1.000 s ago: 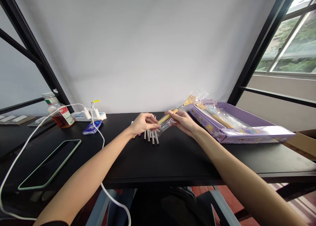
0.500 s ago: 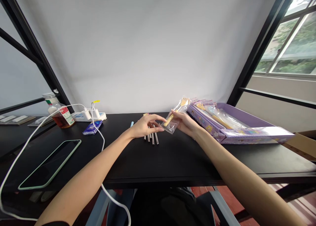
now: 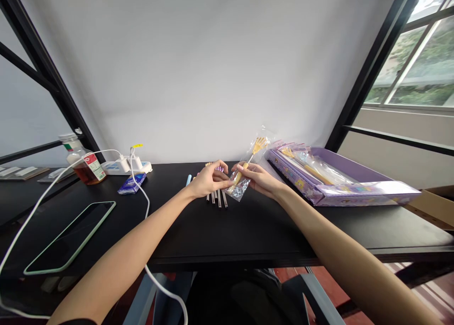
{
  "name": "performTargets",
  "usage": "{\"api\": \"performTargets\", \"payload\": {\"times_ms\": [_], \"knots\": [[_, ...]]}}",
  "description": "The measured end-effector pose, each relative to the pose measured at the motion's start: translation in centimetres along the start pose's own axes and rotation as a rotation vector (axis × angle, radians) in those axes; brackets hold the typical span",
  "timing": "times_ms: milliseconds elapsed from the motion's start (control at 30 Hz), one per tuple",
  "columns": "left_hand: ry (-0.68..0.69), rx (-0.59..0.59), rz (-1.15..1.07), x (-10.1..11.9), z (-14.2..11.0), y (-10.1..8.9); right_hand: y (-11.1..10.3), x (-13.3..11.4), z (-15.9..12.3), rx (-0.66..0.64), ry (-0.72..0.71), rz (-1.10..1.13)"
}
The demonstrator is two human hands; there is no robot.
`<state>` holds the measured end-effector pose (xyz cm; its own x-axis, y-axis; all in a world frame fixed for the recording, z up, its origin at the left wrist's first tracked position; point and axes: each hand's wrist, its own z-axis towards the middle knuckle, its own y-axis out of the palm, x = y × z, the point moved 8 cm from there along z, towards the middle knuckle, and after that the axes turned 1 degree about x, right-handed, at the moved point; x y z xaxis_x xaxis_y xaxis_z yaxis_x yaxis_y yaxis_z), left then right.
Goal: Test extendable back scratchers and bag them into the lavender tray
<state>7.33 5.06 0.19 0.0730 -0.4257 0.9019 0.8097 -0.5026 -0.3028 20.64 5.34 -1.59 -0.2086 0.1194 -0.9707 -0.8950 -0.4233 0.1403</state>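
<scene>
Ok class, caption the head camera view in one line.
Right hand holds a bagged back scratcher, left hand beside it, near thin rods.

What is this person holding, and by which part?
A bagged back scratcher, pinched at its handle by the right hand; the left hand is at the bag's lower end.
</scene>
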Motion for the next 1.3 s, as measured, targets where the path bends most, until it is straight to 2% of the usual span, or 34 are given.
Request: {"api": "performTargets", "payload": {"times_ms": [67, 200, 267, 367, 467, 600, 800, 900, 1000, 1067, 1133, 1200, 1300], "knots": [[0.012, 0.006, 0.044, 0.1, 0.0, -0.4, -0.5, 0.0, 0.1, 0.048, 0.003, -0.018], [0.017, -0.029, 0.097, 0.1, -0.1, -0.6, -3.3, -0.4, 0.3, 0.275, -0.029, 0.047], [0.019, -0.069, 0.107, 0.1, -0.2, -0.2, -4.5, -0.7, 0.2, 0.355, -0.063, 0.072], [0.029, -0.151, 0.148, 0.2, -0.5, 1.1, -5.5, -0.8, 0.3, 0.398, -0.093, 0.067], [0.105, -0.217, 0.305, 0.7, -0.9, 2.6, -5.7, 0.0, 0.6, 0.355, -0.039, 0.016], [0.233, -0.213, 0.615, 1.3, -1.3, 3.5, -4.9, 1.7, 0.7, 0.193, 0.096, -0.126], [0.182, 0.051, 0.786, 0.8, -1.0, 0.9, -4.0, 3.3, 0.6, 0.097, 0.178, -0.296], [0.135, 0.157, 0.716, -0.4, -0.3, -0.5, -3.1, 3.8, 0.5, 0.001, 0.219, -0.316], [0.064, 0.250, 0.487, -1.9, 0.8, -1.8, -2.0, 3.2, 0.3, -0.110, 0.199, -0.311], [0.044, 0.256, 0.261, -2.7, 1.7, -2.1, -1.4, 2.8, 0.1, -0.170, 0.171, -0.350], [0.040, 0.210, 0.071, -3.1, 2.5, -1.7, -1.0, 2.6, 0.0, -0.210, 0.158, -0.473], [0.031, 0.179, -0.002, -3.2, 2.9, -1.4, -1.1, 2.6, 0.0, -0.201, 0.156, -0.643], [0.040, 0.232, 0.089, -3.0, 2.9, -1.6, -1.6, 2.4, 0.3, -0.123, 0.155, -0.858]]}}
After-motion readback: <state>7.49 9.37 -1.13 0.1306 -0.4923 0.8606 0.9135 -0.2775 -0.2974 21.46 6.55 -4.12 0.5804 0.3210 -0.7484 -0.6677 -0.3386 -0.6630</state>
